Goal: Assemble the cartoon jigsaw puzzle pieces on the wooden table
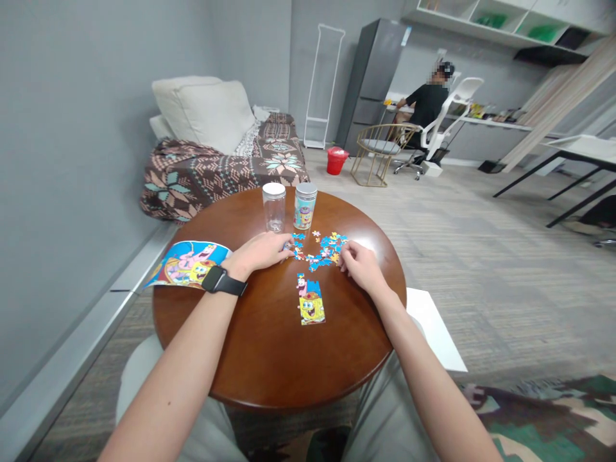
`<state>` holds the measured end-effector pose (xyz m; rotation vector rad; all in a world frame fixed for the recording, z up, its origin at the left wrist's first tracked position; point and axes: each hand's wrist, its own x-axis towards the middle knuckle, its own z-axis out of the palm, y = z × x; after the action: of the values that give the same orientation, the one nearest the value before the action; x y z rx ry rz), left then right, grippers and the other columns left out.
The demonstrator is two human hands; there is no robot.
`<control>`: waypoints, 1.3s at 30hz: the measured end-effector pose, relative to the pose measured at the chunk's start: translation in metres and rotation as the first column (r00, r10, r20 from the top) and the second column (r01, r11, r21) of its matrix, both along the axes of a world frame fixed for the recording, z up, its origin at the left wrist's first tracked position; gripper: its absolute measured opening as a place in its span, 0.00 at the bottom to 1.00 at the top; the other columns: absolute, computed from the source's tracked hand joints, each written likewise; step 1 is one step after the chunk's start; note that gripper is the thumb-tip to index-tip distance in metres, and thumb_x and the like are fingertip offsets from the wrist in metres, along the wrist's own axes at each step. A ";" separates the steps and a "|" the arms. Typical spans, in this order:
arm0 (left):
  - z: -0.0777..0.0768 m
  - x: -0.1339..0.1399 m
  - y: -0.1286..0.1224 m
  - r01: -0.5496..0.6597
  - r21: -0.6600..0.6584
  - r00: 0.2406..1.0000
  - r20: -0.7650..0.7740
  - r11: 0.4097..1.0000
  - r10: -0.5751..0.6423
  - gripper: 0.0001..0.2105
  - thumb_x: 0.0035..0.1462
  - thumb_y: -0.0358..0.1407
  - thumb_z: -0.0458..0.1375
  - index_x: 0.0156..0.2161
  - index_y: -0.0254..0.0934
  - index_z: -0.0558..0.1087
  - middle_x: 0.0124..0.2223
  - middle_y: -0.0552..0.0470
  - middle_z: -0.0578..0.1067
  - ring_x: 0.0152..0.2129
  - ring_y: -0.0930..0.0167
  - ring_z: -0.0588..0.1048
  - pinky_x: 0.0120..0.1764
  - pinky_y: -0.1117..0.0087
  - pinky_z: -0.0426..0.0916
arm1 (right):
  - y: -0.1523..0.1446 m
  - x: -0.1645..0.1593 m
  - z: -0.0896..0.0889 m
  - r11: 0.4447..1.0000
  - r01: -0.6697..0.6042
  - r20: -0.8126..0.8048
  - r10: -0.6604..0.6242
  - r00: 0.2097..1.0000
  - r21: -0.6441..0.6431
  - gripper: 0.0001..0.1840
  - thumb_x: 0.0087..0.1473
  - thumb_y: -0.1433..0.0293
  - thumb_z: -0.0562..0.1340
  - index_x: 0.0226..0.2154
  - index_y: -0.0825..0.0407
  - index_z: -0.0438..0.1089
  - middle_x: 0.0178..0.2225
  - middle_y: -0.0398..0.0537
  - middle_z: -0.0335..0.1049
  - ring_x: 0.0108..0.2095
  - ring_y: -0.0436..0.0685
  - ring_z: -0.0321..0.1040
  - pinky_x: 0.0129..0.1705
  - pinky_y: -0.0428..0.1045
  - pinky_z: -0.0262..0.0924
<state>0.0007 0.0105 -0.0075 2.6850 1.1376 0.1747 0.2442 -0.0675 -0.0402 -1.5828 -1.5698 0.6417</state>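
Note:
Loose jigsaw puzzle pieces [328, 249], mostly blue, lie in a scattered group on the round brown table [269, 359]. My left hand [260, 252], with a black watch on the wrist, reaches to the group's left side. Its fingertips are spread around a few pieces there. At the right edge of the group rests my right hand [360, 264], fingers curled in and close to the pieces; whatever they may hold is hidden. Nearer to me is a joined section of puzzle [312, 305] showing a yellow and a pink cartoon figure.
Behind the pieces stand a clear lidded jar [274, 208] and a printed jar [305, 208]. A picture sheet [185, 264] overhangs the table's left edge. Beyond are a covered sofa [231, 160], a red bucket [336, 160], a gold chair [382, 147] and a person [428, 102] at the counter.

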 end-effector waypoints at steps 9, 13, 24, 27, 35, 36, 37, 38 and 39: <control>0.002 0.004 -0.002 0.146 -0.077 0.988 0.056 0.986 -0.142 0.15 0.59 0.41 0.51 0.46 0.42 0.75 0.39 0.50 0.79 0.32 0.70 0.75 0.33 0.75 0.61 | 0.003 0.002 0.001 0.997 0.015 0.027 -0.017 1.000 0.080 0.09 0.52 0.69 0.52 0.24 0.51 0.64 0.26 0.45 0.71 0.30 0.55 0.68 0.36 0.50 0.62; 0.003 0.003 -0.003 0.090 -0.085 0.995 0.053 0.992 -0.085 0.13 0.57 0.40 0.53 0.43 0.40 0.76 0.36 0.50 0.78 0.29 0.71 0.74 0.30 0.75 0.60 | 0.002 0.001 -0.001 0.990 -0.055 0.159 0.034 0.987 0.130 0.08 0.52 0.70 0.52 0.25 0.51 0.63 0.28 0.45 0.68 0.31 0.54 0.64 0.36 0.49 0.58; -0.001 0.003 -0.003 0.030 -0.028 1.000 -0.007 0.999 -0.030 0.17 0.60 0.44 0.49 0.50 0.42 0.70 0.39 0.50 0.78 0.34 0.68 0.76 0.35 0.73 0.64 | 0.036 -0.028 0.046 0.980 -0.167 0.330 0.123 0.936 0.109 0.14 0.52 0.73 0.53 0.40 0.54 0.69 0.33 0.47 0.73 0.32 0.51 0.68 0.36 0.45 0.58; -0.002 0.001 -0.001 0.001 0.005 1.000 -0.014 1.000 0.000 0.18 0.60 0.45 0.49 0.51 0.43 0.69 0.41 0.50 0.78 0.36 0.67 0.76 0.36 0.72 0.65 | 0.066 -0.032 0.059 0.966 -0.203 0.273 0.242 0.931 -0.162 0.14 0.50 0.76 0.50 0.27 0.55 0.70 0.22 0.44 0.71 0.19 0.48 0.64 0.28 0.43 0.57; -0.005 -0.004 0.005 -0.115 0.149 0.978 -0.157 0.982 0.138 0.17 0.61 0.43 0.46 0.45 0.39 0.74 0.41 0.44 0.78 0.38 0.64 0.76 0.40 0.69 0.66 | 0.086 -0.036 0.023 0.958 -0.286 0.492 0.238 0.838 0.025 0.15 0.52 0.74 0.53 0.37 0.51 0.74 0.31 0.46 0.74 0.32 0.52 0.67 0.34 0.44 0.54; -0.005 -0.005 0.006 -0.112 0.154 0.976 -0.171 0.982 0.138 0.17 0.60 0.42 0.46 0.45 0.39 0.74 0.41 0.44 0.78 0.38 0.64 0.77 0.40 0.68 0.66 | 0.085 -0.037 0.018 0.941 -0.337 0.503 0.276 0.819 0.032 0.15 0.53 0.73 0.55 0.40 0.51 0.74 0.31 0.46 0.73 0.31 0.51 0.66 0.33 0.44 0.54; -0.005 -0.005 0.006 -0.105 0.152 0.975 -0.177 0.983 0.131 0.16 0.60 0.41 0.46 0.45 0.40 0.74 0.42 0.45 0.78 0.38 0.64 0.77 0.40 0.68 0.67 | 0.085 -0.038 0.015 0.920 -0.392 0.506 0.324 0.799 0.029 0.15 0.53 0.71 0.56 0.42 0.52 0.73 0.30 0.46 0.72 0.29 0.50 0.64 0.33 0.44 0.53; -0.005 -0.005 0.007 -0.099 0.143 0.977 -0.176 0.985 0.124 0.16 0.60 0.40 0.47 0.45 0.41 0.74 0.42 0.45 0.78 0.38 0.65 0.77 0.40 0.69 0.66 | 0.085 -0.038 0.013 0.898 -0.440 0.504 0.369 0.781 0.026 0.15 0.53 0.70 0.58 0.43 0.53 0.73 0.28 0.45 0.70 0.28 0.49 0.62 0.32 0.43 0.53; -0.004 -0.005 0.007 -0.094 0.127 0.979 -0.170 0.987 0.115 0.16 0.60 0.40 0.47 0.45 0.42 0.74 0.43 0.47 0.79 0.38 0.65 0.76 0.39 0.70 0.66 | 0.086 -0.039 0.011 0.875 -0.483 0.500 0.409 0.764 0.022 0.15 0.53 0.69 0.59 0.43 0.54 0.73 0.27 0.44 0.68 0.27 0.48 0.60 0.32 0.43 0.52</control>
<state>-0.0047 0.0173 -0.0117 2.7921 1.3626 0.0206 0.2057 0.0188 -0.0294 -1.3110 -2.3616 0.3653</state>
